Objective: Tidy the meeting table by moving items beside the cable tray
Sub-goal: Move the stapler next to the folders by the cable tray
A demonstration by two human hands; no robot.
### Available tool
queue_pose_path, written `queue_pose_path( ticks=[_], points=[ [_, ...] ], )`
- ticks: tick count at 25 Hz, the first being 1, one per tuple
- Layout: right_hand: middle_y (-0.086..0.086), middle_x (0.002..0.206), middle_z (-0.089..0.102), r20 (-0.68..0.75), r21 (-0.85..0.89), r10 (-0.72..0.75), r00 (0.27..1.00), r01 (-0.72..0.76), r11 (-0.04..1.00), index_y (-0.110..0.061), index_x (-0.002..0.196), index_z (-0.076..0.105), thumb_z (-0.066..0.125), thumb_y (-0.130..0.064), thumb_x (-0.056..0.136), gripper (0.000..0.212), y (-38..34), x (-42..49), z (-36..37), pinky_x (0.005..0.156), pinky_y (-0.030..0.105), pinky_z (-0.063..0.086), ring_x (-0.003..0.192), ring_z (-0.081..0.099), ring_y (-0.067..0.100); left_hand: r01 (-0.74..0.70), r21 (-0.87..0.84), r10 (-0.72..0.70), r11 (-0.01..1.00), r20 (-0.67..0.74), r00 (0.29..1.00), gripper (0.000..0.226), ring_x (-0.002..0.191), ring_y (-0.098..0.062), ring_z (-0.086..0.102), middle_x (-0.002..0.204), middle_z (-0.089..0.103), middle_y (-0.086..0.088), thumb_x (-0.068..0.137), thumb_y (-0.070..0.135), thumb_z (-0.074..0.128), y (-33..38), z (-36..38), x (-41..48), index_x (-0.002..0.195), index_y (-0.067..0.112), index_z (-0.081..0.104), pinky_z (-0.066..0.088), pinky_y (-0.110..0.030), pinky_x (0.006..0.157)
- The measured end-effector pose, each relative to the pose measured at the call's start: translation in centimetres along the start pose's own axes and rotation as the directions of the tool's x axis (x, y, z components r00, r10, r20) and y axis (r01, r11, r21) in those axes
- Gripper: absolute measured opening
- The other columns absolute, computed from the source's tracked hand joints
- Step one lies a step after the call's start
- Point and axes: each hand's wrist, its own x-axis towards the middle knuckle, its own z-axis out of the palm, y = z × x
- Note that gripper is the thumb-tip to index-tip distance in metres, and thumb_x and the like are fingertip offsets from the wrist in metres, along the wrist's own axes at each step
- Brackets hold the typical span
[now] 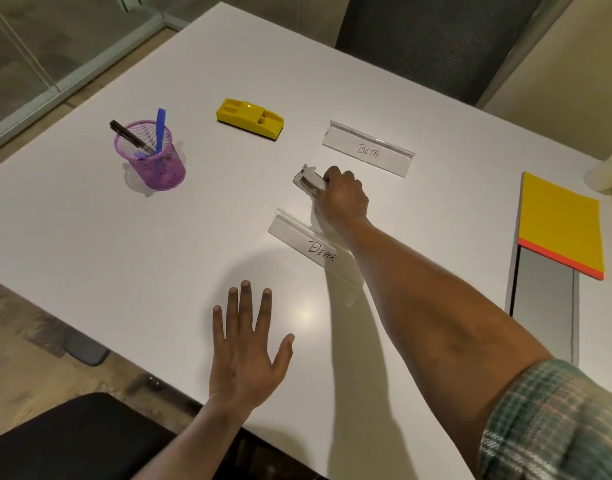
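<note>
Grips grey stapler (308, 181) in curled right hand (344, 199), mid-table between BETA name plate (368, 148) and BEAR name plate (315, 251). Rests left hand (245, 355) flat on white table (90, 237), fingers spread, holding nothing. Beyond: yellow eraser (249, 118), purple mesh cup (152, 157); far right, yellow notepad (562, 223) overlapping cable tray (543, 306).

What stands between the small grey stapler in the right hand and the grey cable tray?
Nothing visible does. The right hand grips the small grey metal stapler, and only bare white table lies between it and the grey cable tray. The clear "BETA" name plate and clear "BEAR" name plate lie off that path.
</note>
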Motion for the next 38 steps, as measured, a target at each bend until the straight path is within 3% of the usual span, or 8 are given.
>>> queue_pose_path(
  ticks=[4, 8, 14, 19, 24, 29, 35, 38],
  points=[
    [0.013, 0.113, 0.062, -0.038, 0.168, 0.145, 0.989, -0.137, 0.976, -0.011, 0.111, 0.057, 0.046, -0.031, 0.096, 0.026, 0.7, -0.3, -0.2, 0.081, 0.039, 0.043, 0.106, 0.057, 0.036, -0.001, 0.009, 0.001, 1.0, -0.001, 1.0, 0.082, 0.155, -0.033, 0.001, 0.168, 0.0, -0.014, 0.094, 0.065, 0.027, 0.0, 0.0, 0.0, 0.161, 0.021, 0.009, 0.014, -0.059, 0.122],
    [0.006, 0.099, 0.066, 0.014, 0.516, 0.314, 0.949, -0.276, 0.811, -0.014, 0.099, 0.058, 0.041, -0.028, 0.098, 0.023, 3.2, -2.6, -1.6, 0.076, 0.035, 0.044, 0.099, 0.062, 0.031, 0.005, 0.017, -0.005, 1.0, 0.0, 1.0, 0.083, 0.156, -0.032, 0.001, 0.168, -0.001, -0.013, 0.094, 0.066, 0.029, 0.1, 0.0, -0.1, 0.161, 0.022, 0.008, 0.014, -0.058, 0.122],
    [0.02, 0.112, 0.067, 0.229, 0.899, 0.428, 0.874, -0.359, 0.251, -0.012, 0.106, 0.061, 0.04, -0.025, 0.102, 0.025, 7.5, -8.9, -4.2, 0.07, 0.046, 0.06, 0.078, 0.069, 0.035, -0.011, 0.043, 0.011, 0.999, 0.0, 1.0, 0.081, 0.155, -0.033, 0.0, 0.168, -0.001, -0.014, 0.095, 0.066, 0.025, 0.0, 0.1, -0.1, 0.161, 0.021, 0.008, 0.013, -0.059, 0.122],
    [0.008, 0.084, 0.077, 0.393, 0.919, 0.407, 0.825, -0.366, -0.146, -0.014, 0.109, 0.066, 0.045, -0.026, 0.103, 0.024, 11.7, -15.1, -6.5, 0.075, 0.044, 0.058, 0.07, 0.072, 0.026, -0.028, 0.02, 0.027, 0.999, 0.023, 0.999, 0.081, 0.155, -0.034, 0.0, 0.168, 0.002, -0.016, 0.096, 0.064, 0.026, -0.1, -0.2, -0.1, 0.161, 0.02, 0.007, 0.01, -0.058, 0.123],
    [0.013, 0.108, 0.075, 0.455, 0.875, 0.362, 0.814, -0.333, -0.351, -0.021, 0.12, 0.065, 0.052, -0.039, 0.1, 0.03, 17.2, -21.4, -8.2, 0.093, 0.045, 0.052, 0.098, 0.073, 0.03, -0.13, 0.003, 0.13, 0.991, 0.058, 0.99, 0.069, 0.14, -0.042, 0.034, 0.154, 0.036, -0.023, 0.097, 0.051, 0.029, 0.6, -1.0, 0.0, 0.152, 0.01, 0.034, 0.03, -0.055, 0.111],
    [0.022, 0.125, 0.066, 0.43, 0.894, 0.463, 0.775, -0.293, -0.339, -0.011, 0.135, 0.055, 0.057, -0.035, 0.096, 0.046, 23.3, -25.9, -10.2, 0.108, 0.056, 0.042, 0.123, 0.059, 0.042, -0.399, -0.067, 0.403, 0.914, 0.044, 0.914, 0.056, 0.116, -0.034, 0.05, 0.132, 0.047, -0.009, 0.094, 0.046, 0.037, 8.1, -1.3, 0.0, 0.135, 0.01, 0.05, 0.037, -0.045, 0.093],
    [0.021, 0.118, 0.066, 0.326, 0.943, 0.579, 0.747, -0.21, -0.259, -0.008, 0.131, 0.055, 0.063, -0.025, 0.095, 0.041, 29.5, -28.8, -14.1, 0.074, 0.039, 0.062, 0.093, 0.069, 0.032, -0.462, -0.073, 0.468, 0.884, 0.119, 0.876, 0.063, 0.129, -0.038, 0.041, 0.146, 0.041, -0.018, 0.094, 0.048, 0.044, 19.1, -0.2, -0.5, 0.144, 0.008, 0.045, 0.035, -0.047, 0.102],
    [0.014, 0.105, 0.066, 0.257, 0.958, 0.622, 0.739, -0.28, -0.062, -0.012, 0.13, 0.057, 0.064, -0.03, 0.095, 0.04, 32.3, -29.3, -15.6, 0.072, 0.033, 0.061, 0.084, 0.068, 0.025, -0.501, -0.034, 0.5, 0.865, 0.147, 0.854, 0.067, 0.124, -0.041, 0.042, 0.144, 0.041, -0.022, 0.093, 0.05, 0.042, 21.0, 0.2, 0.4, 0.143, 0.006, 0.046, 0.037, -0.049, 0.096]
  ],
)
